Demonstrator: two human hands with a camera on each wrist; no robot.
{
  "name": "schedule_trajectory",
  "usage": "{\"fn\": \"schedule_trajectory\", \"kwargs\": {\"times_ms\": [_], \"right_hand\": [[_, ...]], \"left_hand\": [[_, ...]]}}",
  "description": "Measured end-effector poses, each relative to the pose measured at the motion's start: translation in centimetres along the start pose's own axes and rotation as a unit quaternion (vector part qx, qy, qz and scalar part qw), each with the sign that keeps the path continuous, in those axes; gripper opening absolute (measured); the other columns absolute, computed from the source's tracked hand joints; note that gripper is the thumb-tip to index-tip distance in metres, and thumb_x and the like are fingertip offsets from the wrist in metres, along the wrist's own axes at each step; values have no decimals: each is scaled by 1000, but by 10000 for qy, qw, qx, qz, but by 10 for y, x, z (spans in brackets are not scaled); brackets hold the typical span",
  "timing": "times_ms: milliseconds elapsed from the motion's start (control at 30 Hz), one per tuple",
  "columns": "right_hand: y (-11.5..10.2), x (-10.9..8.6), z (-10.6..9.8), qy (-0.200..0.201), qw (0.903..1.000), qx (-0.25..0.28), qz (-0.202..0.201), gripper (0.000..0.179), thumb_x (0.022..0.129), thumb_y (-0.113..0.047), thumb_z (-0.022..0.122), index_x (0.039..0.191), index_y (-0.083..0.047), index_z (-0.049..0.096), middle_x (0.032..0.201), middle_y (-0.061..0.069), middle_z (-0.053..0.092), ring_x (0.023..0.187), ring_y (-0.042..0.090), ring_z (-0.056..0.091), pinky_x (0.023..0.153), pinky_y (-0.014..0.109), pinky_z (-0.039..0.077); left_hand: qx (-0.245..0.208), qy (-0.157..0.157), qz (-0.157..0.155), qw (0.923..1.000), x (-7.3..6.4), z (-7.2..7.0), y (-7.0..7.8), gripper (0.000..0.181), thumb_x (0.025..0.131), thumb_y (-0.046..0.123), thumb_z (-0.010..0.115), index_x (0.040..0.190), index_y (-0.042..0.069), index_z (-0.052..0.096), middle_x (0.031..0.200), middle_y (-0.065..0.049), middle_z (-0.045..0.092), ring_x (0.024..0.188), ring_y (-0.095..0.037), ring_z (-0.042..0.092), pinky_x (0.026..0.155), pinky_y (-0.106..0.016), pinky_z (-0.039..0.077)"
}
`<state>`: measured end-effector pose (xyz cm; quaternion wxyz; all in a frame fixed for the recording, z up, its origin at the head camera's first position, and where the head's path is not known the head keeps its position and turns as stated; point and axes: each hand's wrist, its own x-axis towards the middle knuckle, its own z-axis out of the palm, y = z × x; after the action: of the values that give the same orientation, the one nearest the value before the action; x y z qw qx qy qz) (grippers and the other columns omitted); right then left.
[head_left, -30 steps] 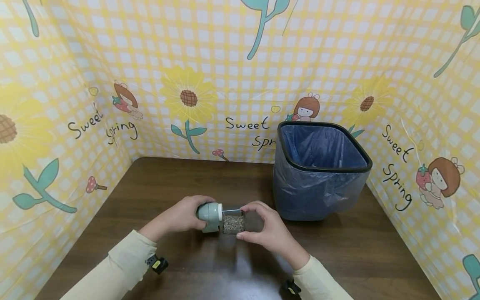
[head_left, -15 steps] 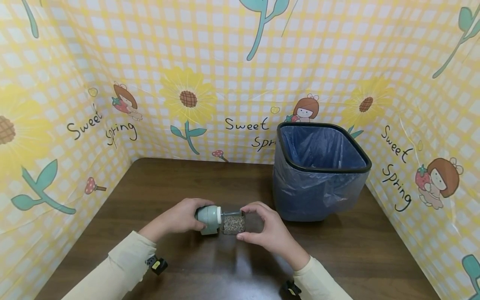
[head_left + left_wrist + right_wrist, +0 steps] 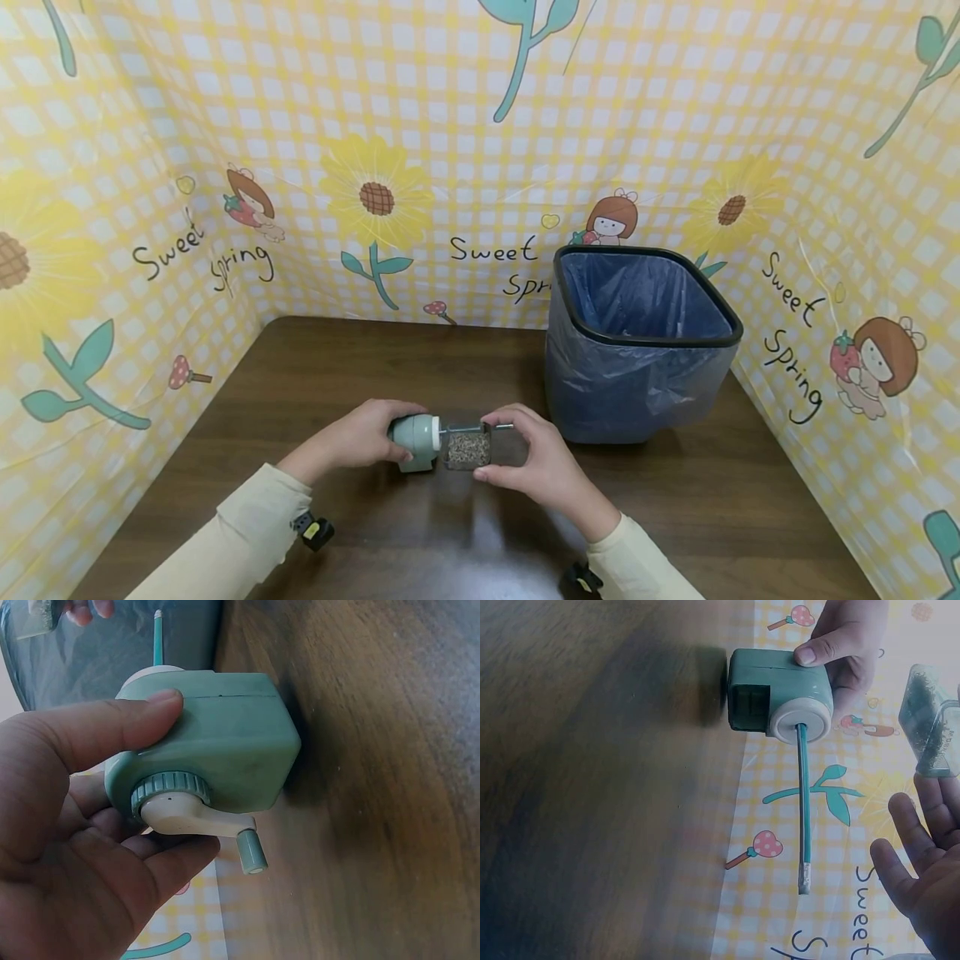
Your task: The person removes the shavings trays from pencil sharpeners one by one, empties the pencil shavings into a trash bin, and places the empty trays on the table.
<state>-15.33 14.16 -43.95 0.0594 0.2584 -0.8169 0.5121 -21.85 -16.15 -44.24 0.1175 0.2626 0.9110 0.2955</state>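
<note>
A green hand-crank pencil sharpener [image 3: 225, 742] is gripped in my left hand [image 3: 360, 433], thumb on one side and fingers under the other. Its cream crank [image 3: 195, 817] and green knob show in the left wrist view. A teal pencil [image 3: 804, 802] sticks out of the white front ring, eraser end outward. The sharpener's drawer slot [image 3: 751, 706] is vacant. My right hand [image 3: 551, 471] pinches the clear shavings drawer [image 3: 467, 450] between thumb and fingers. Grey-brown shavings fill its lower part. In the head view the drawer overlaps the pencil, close beside the sharpener.
A bin [image 3: 637, 392] with a black rim and blue-tinted liner stands at the back right, behind my right hand. The dark wooden table [image 3: 360, 358] runs back to a yellow checked cloth [image 3: 480, 167] that encloses it on three sides.
My left hand and the sharpener have shifted slightly left and toward me. More of the pencil shows past the drawer. The right hand has barely moved, still holding the drawer.
</note>
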Motion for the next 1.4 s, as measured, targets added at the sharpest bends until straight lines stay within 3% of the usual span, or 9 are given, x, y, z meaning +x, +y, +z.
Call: {"fn": "schedule_trajectory", "kwargs": {"times_ms": [267, 567, 733, 1133, 1300, 1400], "right_hand": [[0, 0, 0, 18, 10000, -2, -21, 58, 72, -34, 95, 122, -27, 67, 122, -16, 65, 120, 10, 59, 102, 48, 46], [-2, -1, 0, -42, 10000, -50, 62, 61, 73, -37, 94, 124, -19, 68, 123, -16, 64, 120, 10, 58, 102, 52, 45], [-1, -1, -1, -49, 9999, -43, 113, 60, 72, -38, 94, 124, -22, 67, 123, -16, 64, 119, 9, 58, 103, 54, 45], [3, 0, -2, 66, 9996, -155, -206, 57, 73, -34, 94, 122, -23, 67, 123, -13, 66, 116, 11, 60, 99, 38, 49], [1, 1, -4, -2, 9996, -146, -230, 56, 75, -34, 93, 123, -20, 67, 124, -3, 67, 116, 12, 61, 100, 38, 49], [-2, 2, -6, -53, 9997, -141, -212, 56, 75, -33, 93, 122, -22, 67, 124, -4, 67, 117, 11, 60, 102, 41, 49]], "left_hand": [[-103, 2, -142, 9998, -1, 0, 1, 68, 80, 14, 86, 142, 7, 59, 121, -4, 68, 98, -18, 61, 82, -40, 53], [-151, -100, -102, 9998, 0, 1, -1, 68, 81, 13, 85, 143, 6, 58, 123, -3, 67, 98, -17, 61, 82, -40, 53], [-118, -123, -85, 9998, 1, 0, -2, 69, 79, 14, 87, 142, 8, 59, 121, -2, 68, 96, -17, 61, 81, -39, 52], [-98, -223, -65, 9997, 2, 0, -3, 70, 78, 16, 88, 142, 7, 60, 118, -2, 69, 93, -16, 61, 79, -38, 52], [-171, -229, -156, 9995, 5, -2, -5, 73, 77, 18, 90, 143, 9, 60, 119, -2, 70, 92, -16, 62, 79, -37, 53], [-229, -251, -189, 9992, 7, -2, -7, 75, 77, 19, 90, 144, 9, 59, 120, -2, 70, 90, -15, 62, 77, -37, 53]]}}
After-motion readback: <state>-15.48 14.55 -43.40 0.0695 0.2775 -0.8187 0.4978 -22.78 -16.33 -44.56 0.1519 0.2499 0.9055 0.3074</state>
